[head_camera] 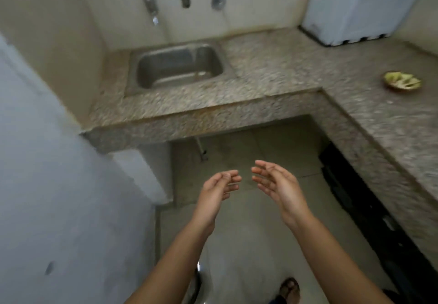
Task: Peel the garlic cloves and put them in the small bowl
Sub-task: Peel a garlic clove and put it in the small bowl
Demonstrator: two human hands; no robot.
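Left hand [216, 187], right hand [277, 185] — loosely open; bowl [402, 81] contents indistinct

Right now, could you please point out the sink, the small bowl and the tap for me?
sink [171, 74]: head view, bare basin floor.
small bowl [398, 88]: head view, its front rim.
tap [151, 6]: head view, its metal body.

small bowl [393, 87]: up-right of right grip [279, 185], contents too blurred to tell
white box [355, 7]: cut by top edge
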